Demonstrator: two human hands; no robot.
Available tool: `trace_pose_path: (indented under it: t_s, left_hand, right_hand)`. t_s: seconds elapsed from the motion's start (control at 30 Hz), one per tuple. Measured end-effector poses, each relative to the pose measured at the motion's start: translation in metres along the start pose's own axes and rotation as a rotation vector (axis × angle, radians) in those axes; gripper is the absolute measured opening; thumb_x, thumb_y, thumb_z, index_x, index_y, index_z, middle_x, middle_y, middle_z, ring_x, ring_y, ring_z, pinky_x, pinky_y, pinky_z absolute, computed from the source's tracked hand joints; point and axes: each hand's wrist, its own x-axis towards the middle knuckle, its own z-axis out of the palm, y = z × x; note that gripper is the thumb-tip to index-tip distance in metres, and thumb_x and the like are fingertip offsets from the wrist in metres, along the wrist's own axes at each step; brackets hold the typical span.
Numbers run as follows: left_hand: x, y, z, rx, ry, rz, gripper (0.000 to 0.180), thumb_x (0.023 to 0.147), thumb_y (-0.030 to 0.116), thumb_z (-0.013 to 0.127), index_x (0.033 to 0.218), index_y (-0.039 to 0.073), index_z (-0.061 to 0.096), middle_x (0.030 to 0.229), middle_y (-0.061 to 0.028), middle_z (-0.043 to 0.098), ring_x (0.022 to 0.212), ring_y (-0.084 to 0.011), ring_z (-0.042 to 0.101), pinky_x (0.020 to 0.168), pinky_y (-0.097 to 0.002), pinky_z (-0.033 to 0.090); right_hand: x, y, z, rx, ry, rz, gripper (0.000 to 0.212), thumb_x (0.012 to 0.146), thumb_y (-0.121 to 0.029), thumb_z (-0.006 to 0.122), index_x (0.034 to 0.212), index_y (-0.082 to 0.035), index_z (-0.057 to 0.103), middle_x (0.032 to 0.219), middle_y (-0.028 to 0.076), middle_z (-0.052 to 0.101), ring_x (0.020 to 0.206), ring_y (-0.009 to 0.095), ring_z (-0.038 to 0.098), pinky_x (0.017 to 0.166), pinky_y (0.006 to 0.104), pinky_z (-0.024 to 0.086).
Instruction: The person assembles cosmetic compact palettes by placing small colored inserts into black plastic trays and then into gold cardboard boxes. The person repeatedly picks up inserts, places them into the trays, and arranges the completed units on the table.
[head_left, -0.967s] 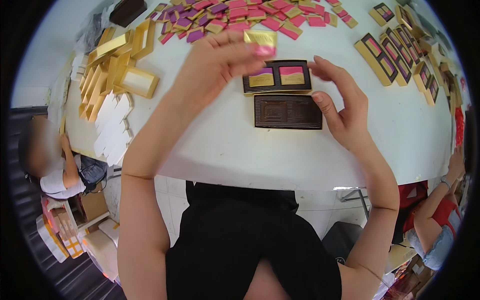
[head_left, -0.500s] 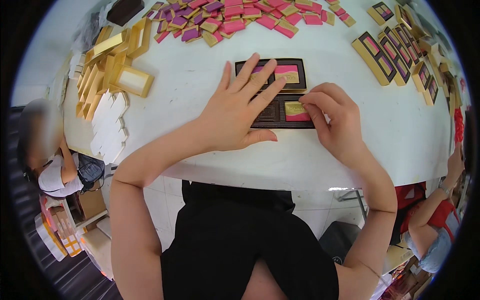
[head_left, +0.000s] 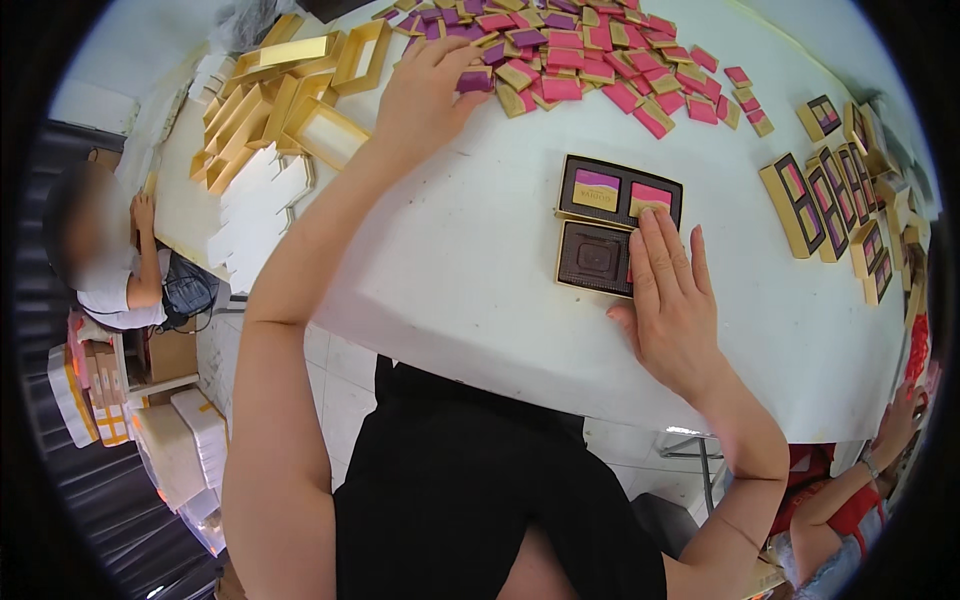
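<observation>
At the left edge of a heap of wrapped chocolates [head_left: 560,60], my left hand [head_left: 425,95] has its thumb and fingers closed about a purple-and-gold chocolate [head_left: 475,80]. My right hand [head_left: 670,290] lies over two small gold boxes with dark brown trays, fingers stretched out and close together. In the far box [head_left: 570,200] sit a purple-and-gold chocolate [head_left: 597,190] and a pink-and-gold chocolate [head_left: 648,195], the latter partly under my fingertips. The near box [head_left: 568,270] has a bare left recess [head_left: 597,257]; a sliver of pink shows beside my fingers at its right, the rest hidden.
Gold box frames [head_left: 330,130] and white cut-out pieces [head_left: 265,205] are stacked at the left. Filled boxes [head_left: 795,205] stand in rows at the right. One person [head_left: 115,260] sits at the table's left side; another person's arm [head_left: 870,465] shows at lower right.
My left hand has gone from above the boxes to the heap at the far left. My right hand has stopped pinching the chocolate in the near box and now lies flat over it. The view has shifted.
</observation>
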Motion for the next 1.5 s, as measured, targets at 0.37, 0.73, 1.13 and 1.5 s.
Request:
trace_pose_path:
  t_s: [0.37,0.73,1.13,1.5]
  left_hand:
    - [-0.002,0.054,-0.035,-1.070,-0.318,-0.570,0.028,0.093,0.008,0.068,0.121,0.004,0.067,0.105,-0.0058,0.071,0.089,-0.0109,0.066,0.076,-0.0256,0.054]
    - [-0.035,0.132,-0.035,-1.058,-0.280,-0.219,0.033,0.089,-0.007,0.061,0.119,0.004,0.067,0.098,-0.0078,0.061,0.083,-0.0135,0.061,0.075,-0.0241,0.049]
    - [-0.050,0.135,-0.020,-0.754,-0.171,-0.238,0.029,0.077,0.008,0.080,0.104,0.005,0.072,0.081,-0.0039,0.067,0.074,-0.0155,0.061,0.068,-0.0270,0.050]
    - [-0.049,0.135,-0.032,-0.458,-0.133,0.088,0.057,0.076,0.040,0.079,0.120,0.006,0.066,0.124,-0.0109,0.062,0.109,-0.0268,0.059,0.100,-0.0496,0.040]
  right_hand:
    - [0.003,0.011,0.004,0.198,0.175,0.131,0.089,0.085,-0.043,0.068,0.150,0.003,0.028,0.155,0.023,0.033,0.145,0.042,0.029,0.114,0.0624,0.023]
    - [-0.001,0.029,-0.005,0.174,0.157,0.123,0.086,0.083,-0.043,0.072,0.151,-0.006,0.034,0.156,0.015,0.035,0.145,0.041,0.028,0.114,0.0641,0.021]
    - [-0.003,0.019,-0.001,0.085,0.053,0.099,0.075,0.078,-0.032,0.077,0.142,-0.010,0.047,0.154,0.012,0.038,0.144,0.040,0.028,0.112,0.0692,0.018]
    - [-0.003,0.019,-0.003,0.074,0.047,0.098,0.078,0.077,-0.032,0.078,0.144,-0.009,0.045,0.153,0.011,0.038,0.144,0.038,0.029,0.112,0.0690,0.018]
